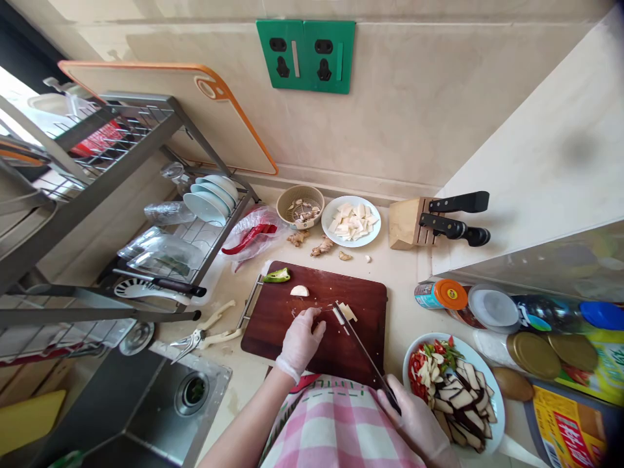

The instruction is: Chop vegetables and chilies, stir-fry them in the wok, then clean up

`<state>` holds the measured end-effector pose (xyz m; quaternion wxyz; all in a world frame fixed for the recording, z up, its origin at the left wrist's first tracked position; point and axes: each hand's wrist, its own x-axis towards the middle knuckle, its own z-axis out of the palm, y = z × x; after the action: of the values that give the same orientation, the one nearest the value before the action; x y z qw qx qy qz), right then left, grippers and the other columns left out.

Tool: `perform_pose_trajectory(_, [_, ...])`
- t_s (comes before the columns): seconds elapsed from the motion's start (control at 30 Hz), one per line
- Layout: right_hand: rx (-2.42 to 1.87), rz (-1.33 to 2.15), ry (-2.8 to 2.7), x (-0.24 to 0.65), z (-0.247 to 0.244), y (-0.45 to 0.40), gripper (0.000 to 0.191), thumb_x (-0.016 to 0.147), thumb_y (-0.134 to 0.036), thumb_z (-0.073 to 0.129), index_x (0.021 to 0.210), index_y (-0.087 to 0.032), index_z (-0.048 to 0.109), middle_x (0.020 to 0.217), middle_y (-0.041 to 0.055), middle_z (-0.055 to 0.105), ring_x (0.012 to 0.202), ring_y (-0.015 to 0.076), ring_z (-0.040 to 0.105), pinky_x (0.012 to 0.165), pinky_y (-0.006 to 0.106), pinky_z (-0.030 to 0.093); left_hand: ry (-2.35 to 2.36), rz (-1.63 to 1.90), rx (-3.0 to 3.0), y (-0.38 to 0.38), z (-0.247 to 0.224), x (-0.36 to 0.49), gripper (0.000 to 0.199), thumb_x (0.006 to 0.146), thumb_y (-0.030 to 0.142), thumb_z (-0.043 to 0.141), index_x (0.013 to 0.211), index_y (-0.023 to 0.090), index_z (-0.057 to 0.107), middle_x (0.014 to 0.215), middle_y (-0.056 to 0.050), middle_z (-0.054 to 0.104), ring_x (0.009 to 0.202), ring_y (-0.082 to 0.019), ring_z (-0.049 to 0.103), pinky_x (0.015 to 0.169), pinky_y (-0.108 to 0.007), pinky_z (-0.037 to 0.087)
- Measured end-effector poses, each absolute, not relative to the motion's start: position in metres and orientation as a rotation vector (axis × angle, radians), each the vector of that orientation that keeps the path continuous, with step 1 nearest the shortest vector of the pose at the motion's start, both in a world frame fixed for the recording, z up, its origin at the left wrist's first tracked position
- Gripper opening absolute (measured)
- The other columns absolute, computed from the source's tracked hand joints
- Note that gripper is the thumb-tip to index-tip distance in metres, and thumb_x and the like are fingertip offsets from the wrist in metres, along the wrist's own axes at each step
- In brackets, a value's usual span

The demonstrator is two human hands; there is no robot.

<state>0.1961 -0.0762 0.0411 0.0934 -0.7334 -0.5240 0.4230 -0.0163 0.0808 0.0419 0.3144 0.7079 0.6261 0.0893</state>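
A dark red-brown cutting board [273,325] lies on the counter. My gloved left hand [302,341] is over its middle, fingers bent together near the tip of the knife; anything between them is too small to make out. My gloved right hand [414,416] grips the black handle of a knife [363,348], whose blade slants up and left across the board. Pale cut slices [348,312] lie beside the blade's tip. A white half-round piece [299,291] and a piece of green pepper [277,275] rest on the board's upper left.
Behind the board are a basket of garlic [301,205], a plate of white slices [351,221] and a knife block [407,223]. Right stands a plate of cut vegetables [455,390], with jars beyond. Scissors [199,337], a dish rack [175,123] and a sink [166,409] are left.
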Motion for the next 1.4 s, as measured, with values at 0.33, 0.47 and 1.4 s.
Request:
perform_pose_trajectory(0.33, [-2.129, 1.380, -1.467, 0.200, 0.066, -0.068, 0.040, 0.086, -0.055, 0.033, 0.090, -0.025, 0.060, 0.077, 0.0030, 0.071, 0.073, 0.0201, 0.068, 0.062, 0.023, 0.046, 1.528, 0.609, 1.937, 0.078, 0.023, 0.019, 0.042, 0.076, 0.023, 0.064, 0.115, 0.021, 0.048, 0.107, -0.008, 0.062, 0.099, -0.022, 0.060, 0.089, -0.042, 0.049])
perform_pose_trajectory(0.47, [-2.095, 1.308, -1.459, 0.203, 0.071, -0.076, 0.045, 0.087, -0.057, 0.030, 0.087, -0.023, 0.059, 0.073, 0.0036, 0.070, 0.069, 0.0200, 0.066, 0.064, 0.025, 0.048, 1.512, 0.610, 1.929, 0.083, 0.014, 0.018, 0.040, 0.074, 0.021, 0.066, 0.111, 0.019, 0.050, 0.101, -0.008, 0.063, 0.093, -0.021, 0.061, 0.086, -0.041, 0.051])
perform_pose_trajectory(1.4, [-1.951, 1.464, -0.384, 0.193, 0.025, -0.147, 0.035, 0.072, -0.056, 0.052, 0.063, -0.023, 0.048, 0.049, -0.0030, 0.051, 0.043, 0.0130, 0.048, 0.046, 0.025, 0.038, 0.827, -0.097, 2.411, 0.129, 0.051, 0.019, 0.086, 0.062, 0.014, 0.070, 0.139, 0.032, 0.035, 0.132, -0.006, 0.052, 0.117, -0.028, 0.049, 0.101, -0.043, 0.037])
